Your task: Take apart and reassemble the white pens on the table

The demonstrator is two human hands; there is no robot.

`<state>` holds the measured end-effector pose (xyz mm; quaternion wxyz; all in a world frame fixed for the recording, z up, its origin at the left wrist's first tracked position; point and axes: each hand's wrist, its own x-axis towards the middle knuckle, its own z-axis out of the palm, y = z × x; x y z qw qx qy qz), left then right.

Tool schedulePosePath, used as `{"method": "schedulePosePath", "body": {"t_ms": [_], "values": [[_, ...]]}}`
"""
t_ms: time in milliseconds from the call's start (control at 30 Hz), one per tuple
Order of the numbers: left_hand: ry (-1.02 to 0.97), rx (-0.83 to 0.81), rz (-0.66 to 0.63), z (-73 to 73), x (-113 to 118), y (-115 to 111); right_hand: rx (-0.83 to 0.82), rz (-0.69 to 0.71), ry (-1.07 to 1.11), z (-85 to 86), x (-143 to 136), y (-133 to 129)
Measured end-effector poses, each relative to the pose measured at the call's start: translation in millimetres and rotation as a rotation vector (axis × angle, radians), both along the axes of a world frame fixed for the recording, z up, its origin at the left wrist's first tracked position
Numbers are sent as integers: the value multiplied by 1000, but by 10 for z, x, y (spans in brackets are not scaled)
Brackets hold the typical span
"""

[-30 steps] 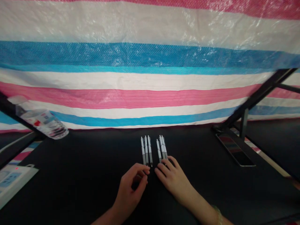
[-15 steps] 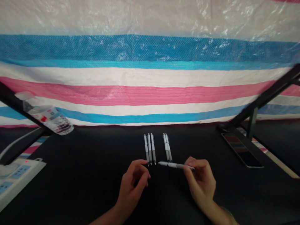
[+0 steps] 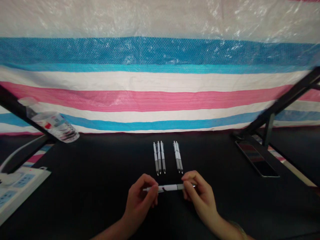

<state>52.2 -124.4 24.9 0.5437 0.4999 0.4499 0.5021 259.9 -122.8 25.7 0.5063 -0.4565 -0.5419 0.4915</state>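
A white pen with a grey grip [image 3: 171,187] lies level between my two hands. My left hand [image 3: 142,196] is closed on its clip end, thumb and fingers pinching it. Near the tip, on the grey part, my right hand [image 3: 200,193] pinches it too. Just beyond the held pen, a group of three similar pens [image 3: 159,157] rests side by side on the black table [image 3: 100,173], tips toward me. To the right of that group lie two more pens [image 3: 178,156], close together and pointing the same way.
A dark phone [image 3: 257,158] lies at the right, by a black support bar [image 3: 282,100]. On the left are a clear water bottle [image 3: 58,126], tilted near another bar, and a white power strip [image 3: 22,186]. A striped plastic sheet [image 3: 160,100] hangs behind.
My right hand has moved left and toward me with the pen. My left hand has closed on the pen's clip end, so both hands now hold it.
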Motion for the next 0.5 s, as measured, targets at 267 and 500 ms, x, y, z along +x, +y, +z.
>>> {"method": "schedulePosePath", "body": {"t_ms": [267, 500], "values": [[68, 65, 119, -25, -7, 6, 96, 43, -180, -52, -14, 55], [68, 0, 149, -22, -2, 12, 249, 30, -223, -50, 17, 7]]}}
